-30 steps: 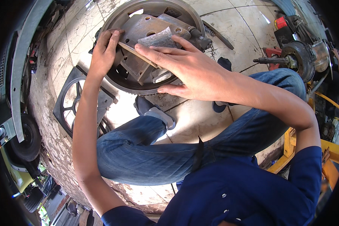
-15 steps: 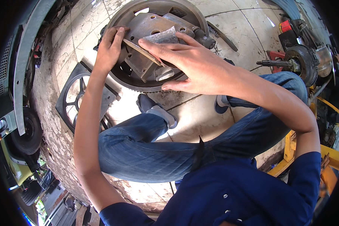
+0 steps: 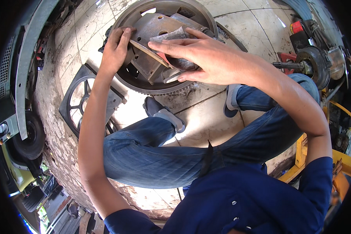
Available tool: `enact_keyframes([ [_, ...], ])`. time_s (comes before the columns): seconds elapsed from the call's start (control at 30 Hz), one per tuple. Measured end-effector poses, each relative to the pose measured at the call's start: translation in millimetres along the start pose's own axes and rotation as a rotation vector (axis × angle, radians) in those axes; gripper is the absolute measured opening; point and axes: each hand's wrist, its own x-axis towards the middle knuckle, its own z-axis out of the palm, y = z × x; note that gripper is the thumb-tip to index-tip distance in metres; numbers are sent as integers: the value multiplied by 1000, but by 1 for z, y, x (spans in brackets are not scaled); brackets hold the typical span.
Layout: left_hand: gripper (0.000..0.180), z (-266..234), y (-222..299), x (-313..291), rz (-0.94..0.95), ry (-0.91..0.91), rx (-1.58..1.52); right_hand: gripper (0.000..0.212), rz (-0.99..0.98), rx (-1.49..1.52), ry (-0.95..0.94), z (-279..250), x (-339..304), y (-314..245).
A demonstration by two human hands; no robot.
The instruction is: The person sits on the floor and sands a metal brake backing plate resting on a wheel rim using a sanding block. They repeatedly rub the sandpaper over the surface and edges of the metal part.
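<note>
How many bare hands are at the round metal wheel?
2: the left hand at the left of the wheel, the right hand across its right side, against a grey piece.

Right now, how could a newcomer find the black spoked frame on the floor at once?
Start at the big toothed metal wheel before the person. Below-left of it, the black spoked frame lies partly hidden behind the left forearm. Unlike the round wheel, it has an angular outline around its spoked ring.
</note>
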Motion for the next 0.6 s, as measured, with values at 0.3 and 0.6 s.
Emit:
enact_keyframes([
  [0.3,40,-1,4,-2,-1,-3,-13,101,-33,-123,-127,-11,5,2],
  [0.6,40,-1,0,0,32,-15,-6,100,-144,-178,61,0,1,10],
])
